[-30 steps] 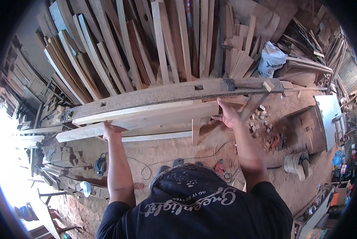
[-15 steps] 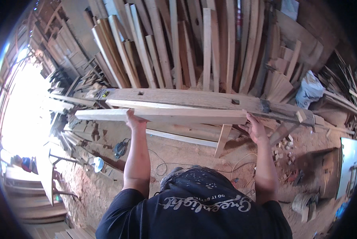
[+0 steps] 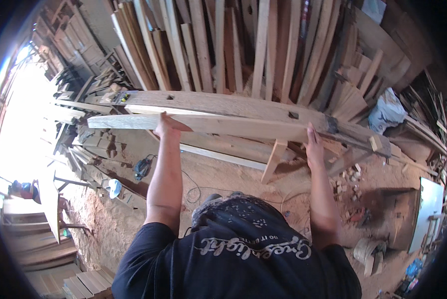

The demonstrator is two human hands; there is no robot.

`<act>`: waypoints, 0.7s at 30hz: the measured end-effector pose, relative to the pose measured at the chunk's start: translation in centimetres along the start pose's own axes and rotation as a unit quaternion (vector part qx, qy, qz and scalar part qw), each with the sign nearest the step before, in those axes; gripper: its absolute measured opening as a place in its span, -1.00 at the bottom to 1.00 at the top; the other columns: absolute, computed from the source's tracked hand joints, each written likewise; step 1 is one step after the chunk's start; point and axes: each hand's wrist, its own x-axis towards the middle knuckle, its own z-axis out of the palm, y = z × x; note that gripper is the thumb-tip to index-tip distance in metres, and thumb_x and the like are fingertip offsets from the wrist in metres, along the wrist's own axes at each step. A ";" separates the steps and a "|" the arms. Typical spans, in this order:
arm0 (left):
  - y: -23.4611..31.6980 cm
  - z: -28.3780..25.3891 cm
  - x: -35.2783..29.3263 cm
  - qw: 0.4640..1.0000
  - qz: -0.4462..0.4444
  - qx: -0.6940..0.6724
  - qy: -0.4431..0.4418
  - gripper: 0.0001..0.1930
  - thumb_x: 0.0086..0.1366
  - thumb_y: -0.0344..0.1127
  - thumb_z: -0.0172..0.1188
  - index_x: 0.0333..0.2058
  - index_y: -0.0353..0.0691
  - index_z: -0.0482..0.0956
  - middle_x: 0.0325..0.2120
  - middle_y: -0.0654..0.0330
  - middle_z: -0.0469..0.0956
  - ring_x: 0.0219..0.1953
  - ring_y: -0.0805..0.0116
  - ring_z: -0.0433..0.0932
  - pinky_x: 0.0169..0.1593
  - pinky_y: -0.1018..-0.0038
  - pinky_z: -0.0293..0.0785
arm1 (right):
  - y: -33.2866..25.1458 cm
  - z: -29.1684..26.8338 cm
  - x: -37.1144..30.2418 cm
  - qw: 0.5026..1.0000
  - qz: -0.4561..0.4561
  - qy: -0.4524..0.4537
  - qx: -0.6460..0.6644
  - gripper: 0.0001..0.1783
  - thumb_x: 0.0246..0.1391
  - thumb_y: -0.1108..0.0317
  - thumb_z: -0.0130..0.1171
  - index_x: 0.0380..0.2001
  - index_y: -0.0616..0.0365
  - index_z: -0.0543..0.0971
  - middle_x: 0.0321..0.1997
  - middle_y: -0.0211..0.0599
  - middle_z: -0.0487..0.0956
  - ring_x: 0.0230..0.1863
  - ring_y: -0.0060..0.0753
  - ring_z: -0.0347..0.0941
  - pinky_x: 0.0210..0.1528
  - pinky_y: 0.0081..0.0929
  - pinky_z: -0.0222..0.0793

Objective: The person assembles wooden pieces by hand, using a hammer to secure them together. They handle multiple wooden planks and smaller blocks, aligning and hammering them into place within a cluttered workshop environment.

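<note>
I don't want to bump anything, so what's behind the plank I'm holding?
Behind the plank are a pale wood strip, a long beam with two dark holes, then upright boards. The plank covers part of the strip; that part can't be seen.

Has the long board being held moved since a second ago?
Yes: the right end of the long board now appears closer to the notched beam beyond it.

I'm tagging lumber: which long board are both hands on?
The pale board with the left hand partway along and the right hand at its right end. The holed beam beyond and upright boards touch neither hand.
</note>
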 end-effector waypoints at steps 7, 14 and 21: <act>1.2 3.0 -2.2 0.991 -0.051 -0.051 -0.114 -0.31 0.42 -0.28 0.19 0.43 -0.31 0.15 0.37 -0.10 0.33 0.35 -0.14 0.41 0.37 -0.18 0.35 | -5.1 1.1 2.6 0.985 -0.157 0.055 -0.043 -0.41 0.50 0.00 0.03 0.35 0.19 0.49 0.42 -0.15 0.50 0.49 -0.25 0.31 0.52 -0.29 0.14; -1.2 5.0 -6.0 0.975 -0.138 -0.086 -0.149 -0.34 0.50 -0.10 0.04 0.48 -0.12 0.13 0.51 0.06 0.14 0.53 -0.15 0.09 0.48 -0.38 -0.10 | -3.9 -1.6 3.4 0.984 -0.172 0.046 0.007 -0.40 0.50 -0.03 0.03 0.40 0.10 0.46 0.46 -0.22 0.45 0.51 -0.28 0.26 0.54 -0.31 0.07; -8.2 1.7 -0.4 0.979 -0.132 -0.128 -0.084 -0.32 0.32 -0.50 0.21 0.39 -0.33 0.18 0.35 -0.06 0.34 0.28 -0.08 0.47 0.31 -0.24 0.41 | -2.1 -4.7 2.8 0.991 -0.030 -0.012 0.131 -0.40 0.45 -0.12 0.01 0.44 -0.20 0.41 0.54 -0.50 0.26 0.52 -0.30 0.14 0.47 0.08 0.10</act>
